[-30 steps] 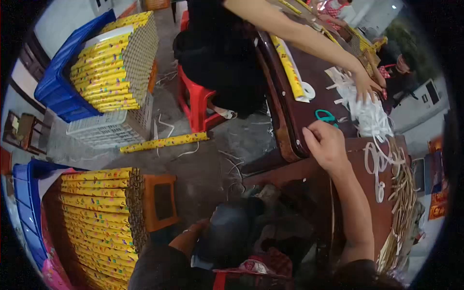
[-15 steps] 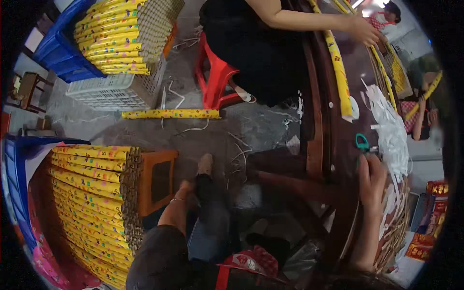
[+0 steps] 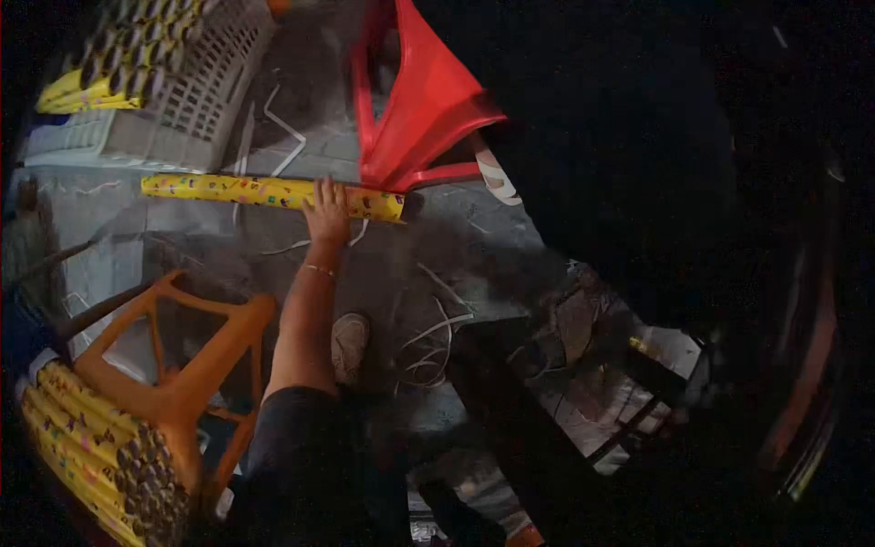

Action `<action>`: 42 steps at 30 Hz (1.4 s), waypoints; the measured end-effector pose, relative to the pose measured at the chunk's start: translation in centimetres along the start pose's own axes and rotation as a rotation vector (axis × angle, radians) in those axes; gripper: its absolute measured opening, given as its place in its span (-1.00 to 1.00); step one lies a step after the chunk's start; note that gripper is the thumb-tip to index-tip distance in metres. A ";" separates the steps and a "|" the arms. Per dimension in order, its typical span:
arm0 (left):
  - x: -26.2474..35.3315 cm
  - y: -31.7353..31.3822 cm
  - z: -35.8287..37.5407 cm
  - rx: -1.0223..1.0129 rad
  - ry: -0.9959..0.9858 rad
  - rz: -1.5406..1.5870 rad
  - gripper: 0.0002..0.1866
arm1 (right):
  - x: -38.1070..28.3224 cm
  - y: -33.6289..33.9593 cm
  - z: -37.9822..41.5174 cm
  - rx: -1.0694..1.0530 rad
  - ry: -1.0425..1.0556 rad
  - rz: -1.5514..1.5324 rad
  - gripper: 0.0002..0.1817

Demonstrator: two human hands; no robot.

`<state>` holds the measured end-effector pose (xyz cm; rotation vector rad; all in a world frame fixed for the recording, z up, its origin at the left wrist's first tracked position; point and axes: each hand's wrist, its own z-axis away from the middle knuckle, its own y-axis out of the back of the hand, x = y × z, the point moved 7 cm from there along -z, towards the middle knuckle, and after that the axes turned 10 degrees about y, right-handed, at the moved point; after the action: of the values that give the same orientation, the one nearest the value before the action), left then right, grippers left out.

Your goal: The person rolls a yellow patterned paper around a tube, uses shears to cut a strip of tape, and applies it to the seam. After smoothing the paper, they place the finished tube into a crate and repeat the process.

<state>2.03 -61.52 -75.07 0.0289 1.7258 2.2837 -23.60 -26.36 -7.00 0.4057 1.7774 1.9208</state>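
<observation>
A yellow patterned tube [image 3: 246,190] lies across the grey floor, printed with small coloured figures. My left hand [image 3: 326,217] reaches down onto it right of its middle. The fingers stretch across the tube's top with slight gaps between them, and the thumb points out to the left. The tube's right end passes close by the foot of a red stool [image 3: 410,100]. My right hand does not show; the right side of the view is very dark.
An orange stool [image 3: 187,392] stands at lower left beside stacked yellow tubes [image 3: 82,456]. More tubes rest on a pale plastic crate [image 3: 182,118] at upper left. White strips [image 3: 437,324] litter the floor near my shoe [image 3: 349,346]. Another person's sandalled foot [image 3: 495,173] is beside the red stool.
The view has tipped down and left toward the floor. My left hand has gone from beside my leg to the tube. My right hand, earlier by green-handled scissors on the table, has left view.
</observation>
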 end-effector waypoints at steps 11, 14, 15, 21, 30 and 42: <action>-1.0 -4.0 2.4 0.023 -0.259 -0.124 -0.71 | -0.3 -1.5 -1.0 -0.013 -0.005 0.035 -0.74; -1.2 -1.7 6.4 -0.008 -0.452 -0.058 -0.74 | -0.3 1.4 1.9 0.021 -0.005 0.018 -0.75; -1.9 -1.3 8.1 -0.038 -0.538 0.012 -0.73 | -0.6 1.8 2.9 0.031 -0.001 0.003 -0.75; -2.0 11.8 17.6 0.296 -0.695 0.515 -0.83 | -0.6 4.2 7.6 0.109 0.034 -0.063 -0.76; -10.2 37.7 25.3 0.684 -0.595 1.008 -0.52 | 2.0 5.1 13.1 0.309 -0.111 -0.425 -0.83; -29.0 68.3 41.8 0.477 -0.664 2.098 -0.54 | -18.9 2.7 16.1 0.389 0.757 -0.198 -0.37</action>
<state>23.30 -45.90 5.91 3.3827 1.6505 1.5483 0.26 -23.06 -0.52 -0.4326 2.5587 1.6906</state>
